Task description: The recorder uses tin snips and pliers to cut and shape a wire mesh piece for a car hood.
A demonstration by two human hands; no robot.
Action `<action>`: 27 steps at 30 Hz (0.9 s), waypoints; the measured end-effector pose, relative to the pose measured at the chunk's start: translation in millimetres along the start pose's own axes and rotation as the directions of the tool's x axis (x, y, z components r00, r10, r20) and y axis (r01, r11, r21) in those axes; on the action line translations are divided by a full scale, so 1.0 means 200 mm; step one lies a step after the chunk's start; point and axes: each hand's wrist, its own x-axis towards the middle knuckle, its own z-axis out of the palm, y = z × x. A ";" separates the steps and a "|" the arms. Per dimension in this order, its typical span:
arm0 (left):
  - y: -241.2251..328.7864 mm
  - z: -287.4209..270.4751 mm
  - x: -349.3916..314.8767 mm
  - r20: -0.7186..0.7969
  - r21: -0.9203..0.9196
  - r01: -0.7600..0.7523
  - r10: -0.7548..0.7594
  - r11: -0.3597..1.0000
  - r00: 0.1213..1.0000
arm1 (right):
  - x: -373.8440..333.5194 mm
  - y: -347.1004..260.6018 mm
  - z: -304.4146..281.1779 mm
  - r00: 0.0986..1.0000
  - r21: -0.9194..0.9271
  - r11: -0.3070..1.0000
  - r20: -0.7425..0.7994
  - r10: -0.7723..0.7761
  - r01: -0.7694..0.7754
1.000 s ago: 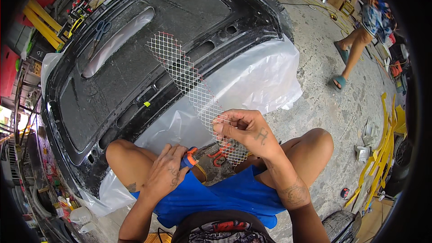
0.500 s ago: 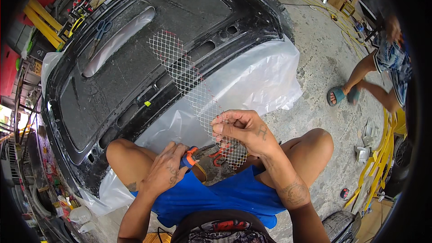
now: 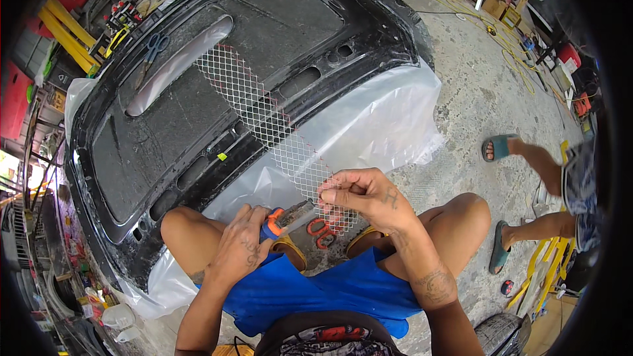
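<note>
Pinched between the thumb and fingers of my right hand is a long strip of diamond-pattern wire mesh, some edges tinted red. It slants away to the upper left, over a large black car-body panel. My left hand is wrapped around a tool with a blue-and-orange handle. A pale shaft or blade from this tool points toward the mesh's near end; its exact kind is unclear. Below that end, a curved orange-red object lies on the floor between my feet.
Blue-handled scissors rest on the panel beside its long slot. Clear plastic sheeting lies under the panel. A person in teal slippers is at the right, near yellow strips. A yellow cord crosses the concrete floor.
The mesh's far end has swung left and its near end has risen slightly. The tool's shaft now shows beside the mesh. The person at the right has stepped nearer.
</note>
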 end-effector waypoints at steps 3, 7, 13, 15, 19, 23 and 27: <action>-0.03 0.02 0.00 -0.030 -0.027 -0.028 0.027 0.999 0.999 | 0.00 0.02 -0.01 1.000 0.053 0.998 0.027 0.013 -0.015; -0.02 0.02 0.00 -0.071 -0.023 -0.040 0.038 0.999 0.997 | 0.00 0.02 -0.01 0.999 0.105 0.994 0.037 0.028 -0.031; 0.02 -0.01 -0.01 -0.019 -0.057 -0.119 0.118 0.991 0.993 | 0.00 -0.01 -0.02 1.000 0.115 0.993 0.008 -0.027 0.026; 0.03 0.00 0.00 -0.019 -0.068 -0.106 0.105 0.992 0.994 | -0.01 -0.03 -0.01 1.000 0.114 0.993 -0.003 -0.025 0.025; 0.04 -0.02 -0.01 -0.048 -0.065 -0.100 0.097 0.993 0.994 | -0.01 -0.02 -0.02 0.999 0.071 0.997 -0.005 -0.035 0.035; 0.04 -0.02 0.00 -0.024 -0.057 -0.076 0.075 0.995 0.997 | -0.01 -0.01 -0.01 0.999 0.066 0.997 -0.018 -0.035 0.036; 0.02 -0.01 0.00 -0.024 -0.051 -0.067 0.066 0.996 0.998 | -0.01 -0.01 -0.01 1.000 0.052 0.998 -0.009 -0.019 0.019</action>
